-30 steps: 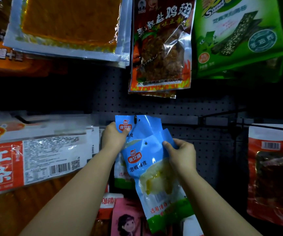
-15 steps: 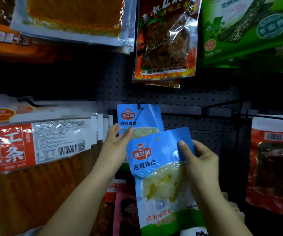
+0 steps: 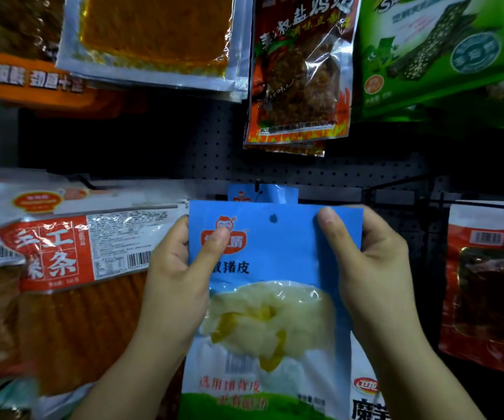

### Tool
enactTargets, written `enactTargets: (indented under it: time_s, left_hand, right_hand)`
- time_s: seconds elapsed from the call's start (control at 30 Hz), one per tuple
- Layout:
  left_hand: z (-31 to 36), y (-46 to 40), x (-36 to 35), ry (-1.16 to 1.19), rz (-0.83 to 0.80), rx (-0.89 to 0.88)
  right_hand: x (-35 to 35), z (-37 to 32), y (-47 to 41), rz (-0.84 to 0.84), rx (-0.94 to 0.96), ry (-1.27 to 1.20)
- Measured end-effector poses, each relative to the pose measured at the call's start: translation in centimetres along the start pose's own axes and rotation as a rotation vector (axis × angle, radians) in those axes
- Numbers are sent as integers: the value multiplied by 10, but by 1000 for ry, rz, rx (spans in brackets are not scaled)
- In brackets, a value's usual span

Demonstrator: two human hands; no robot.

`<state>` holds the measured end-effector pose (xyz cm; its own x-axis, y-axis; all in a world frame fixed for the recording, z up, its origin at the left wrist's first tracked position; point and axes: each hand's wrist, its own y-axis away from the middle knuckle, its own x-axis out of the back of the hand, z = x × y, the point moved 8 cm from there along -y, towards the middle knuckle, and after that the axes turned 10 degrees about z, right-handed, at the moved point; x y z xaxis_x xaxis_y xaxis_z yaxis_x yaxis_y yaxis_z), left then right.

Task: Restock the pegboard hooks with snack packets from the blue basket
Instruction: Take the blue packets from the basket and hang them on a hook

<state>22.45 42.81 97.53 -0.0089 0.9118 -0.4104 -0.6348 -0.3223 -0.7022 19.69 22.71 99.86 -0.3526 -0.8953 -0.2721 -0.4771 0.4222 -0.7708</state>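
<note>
I hold a blue snack packet (image 3: 275, 256) with pale yellow food in its window, upright in front of the pegboard (image 3: 214, 140). My left hand (image 3: 181, 274) grips its upper left edge, thumb over the red logo. My right hand (image 3: 369, 262) grips its upper right edge. The hang hole near the packet's top sits just below a black peg hook (image 3: 257, 187). A second blue packet (image 3: 272, 194) hangs on that hook, mostly hidden behind the one I hold. The blue basket is out of view.
Red-labelled orange strip packets (image 3: 63, 268) hang to the left. A red flame-printed packet (image 3: 299, 74), green seaweed packets (image 3: 438, 56) and silver-edged orange packets (image 3: 153, 34) hang above. Dark red packets (image 3: 490, 283) hang on the right, beside a bare hook (image 3: 396, 181).
My left hand left the hanging packet and took the held packet's left edge. Both hands raised the packet and squared it up, so it now covers the hanging one.
</note>
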Motion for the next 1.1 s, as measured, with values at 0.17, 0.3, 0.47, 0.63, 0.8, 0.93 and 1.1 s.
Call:
enactTargets:
  time_s: [0.17, 0.3, 0.47, 0.63, 0.8, 0.93, 1.1]
  left_hand:
    - [23, -9, 1, -25, 35, -79]
    - [32, -22, 0, -37, 75, -86]
    - [23, -28, 0, -97, 72, -49]
    - [22, -25, 3, -137, 76, -98]
    - [24, -29, 5, -99, 95, -116]
    - [8, -37, 6, -159, 109, -75]
    - [-22, -51, 8, -373, 172, -75]
  right_hand:
    - [-13, -22, -14, -7, 96, -1]
    - [-24, -29, -29, -3, 150, 74]
    - [-26, -9, -38, 13, 63, 105]
    - [-27, -3, -35, 4, 60, 86]
    - [-31, -11, -38, -18, 92, 78]
    - [-33, 0, -43, -8, 72, 113]
    - [-31, 36, -42, -5, -15, 110]
